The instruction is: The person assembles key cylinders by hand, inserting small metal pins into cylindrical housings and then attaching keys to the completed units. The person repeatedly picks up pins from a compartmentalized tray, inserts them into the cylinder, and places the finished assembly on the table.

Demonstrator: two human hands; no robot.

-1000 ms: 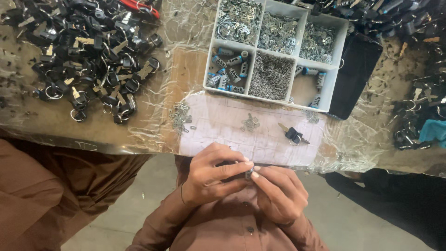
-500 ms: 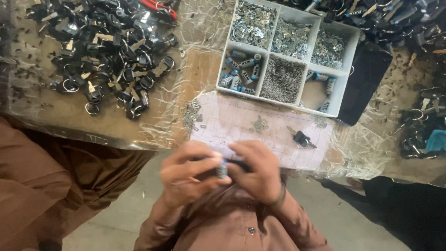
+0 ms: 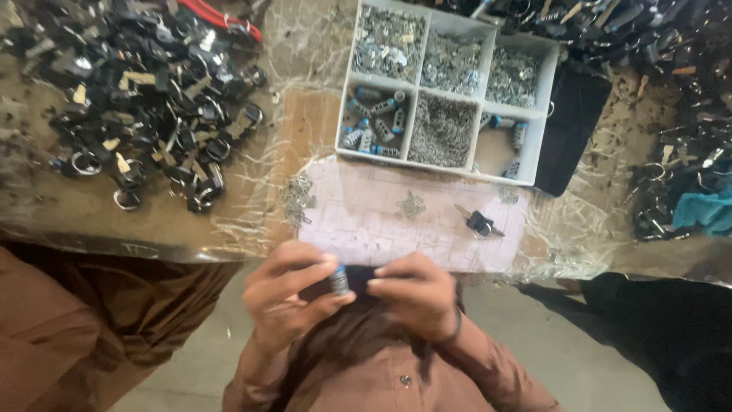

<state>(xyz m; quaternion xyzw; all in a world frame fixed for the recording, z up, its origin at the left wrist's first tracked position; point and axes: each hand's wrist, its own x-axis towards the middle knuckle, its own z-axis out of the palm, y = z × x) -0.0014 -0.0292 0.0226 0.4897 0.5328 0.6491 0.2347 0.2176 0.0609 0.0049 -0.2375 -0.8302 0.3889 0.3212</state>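
Note:
My left hand (image 3: 288,294) and my right hand (image 3: 415,294) meet just below the table's front edge, close to my chest. Between their fingertips they pinch a small lock cylinder (image 3: 340,280), silvery with a blue end and a dark part on its right side. Both hands grip it, thumbs underneath. On the pale pink sheet (image 3: 381,221) just beyond the hands lie a black-headed key (image 3: 479,223) and a small cluster of metal bits (image 3: 412,204).
A white compartment tray (image 3: 545,99) holds blue cylinders, pins and small metal parts. A heap of black lock parts and rings (image 3: 145,107) fills the left. More dark parts and a teal cloth (image 3: 705,210) lie at right. A small metal pile (image 3: 297,200) sits left of the sheet.
My hands have stayed together on the small cylinder and turned it slightly; the view has shifted a little, and the blue end shows more clearly now.

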